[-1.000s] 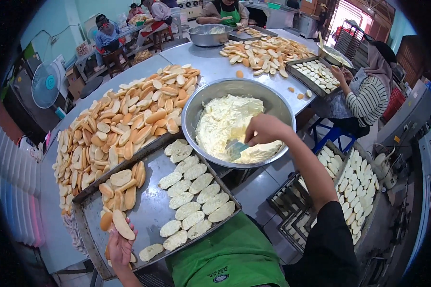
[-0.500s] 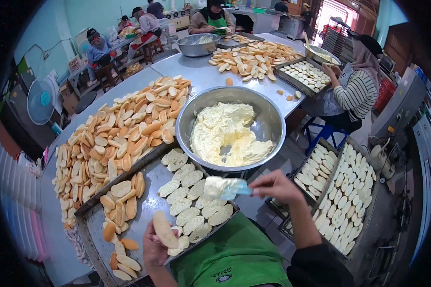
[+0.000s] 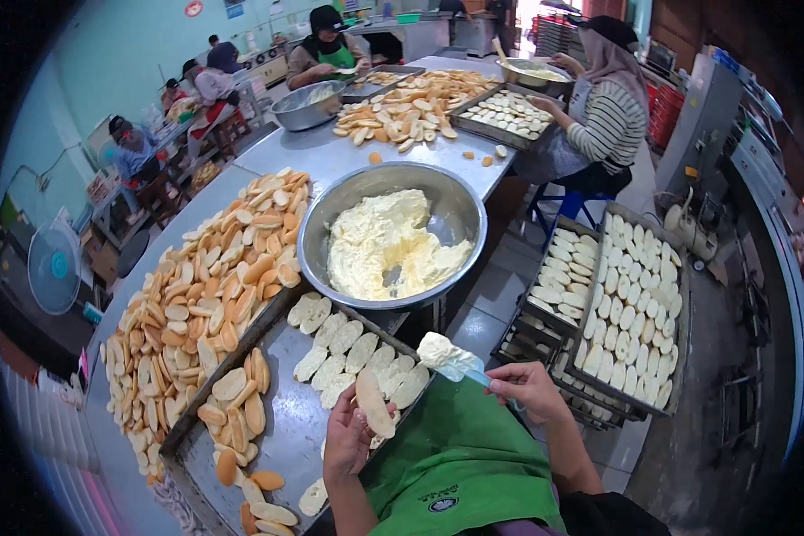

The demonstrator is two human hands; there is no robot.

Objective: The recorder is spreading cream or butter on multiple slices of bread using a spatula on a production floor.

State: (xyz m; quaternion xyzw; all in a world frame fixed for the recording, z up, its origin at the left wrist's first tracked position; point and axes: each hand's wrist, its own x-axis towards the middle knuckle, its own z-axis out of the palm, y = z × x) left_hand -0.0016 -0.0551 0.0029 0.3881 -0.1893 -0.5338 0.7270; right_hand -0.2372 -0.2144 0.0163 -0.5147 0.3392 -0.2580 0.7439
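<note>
My left hand (image 3: 348,442) grips an oval bread half (image 3: 373,404), cut face up, over a metal tray (image 3: 286,429). My right hand (image 3: 531,397) holds a light blue spatula (image 3: 472,368) loaded with pale cream, just right of that bread. In the tray, rows of coated bread halves (image 3: 326,366) lie along the far right side and loose plain bread pieces (image 3: 237,411) along the left. A big steel bowl of pale cream (image 3: 393,241) stands beyond the tray. A green apron (image 3: 456,456) covers my front.
A large pile of bread (image 3: 205,295) lies left on the steel table (image 3: 250,156); another pile (image 3: 411,107) is farther back. Stacked trays of bread (image 3: 625,313) stand right. A co-worker in stripes (image 3: 607,134) sits by a tray; another in green (image 3: 330,58) is across the table. A fan (image 3: 55,263) stands left.
My right hand has lifted the spatula out of the bowl with cream on it and brought it down toward my left hand, which has raised the bread half and moved rightward.
</note>
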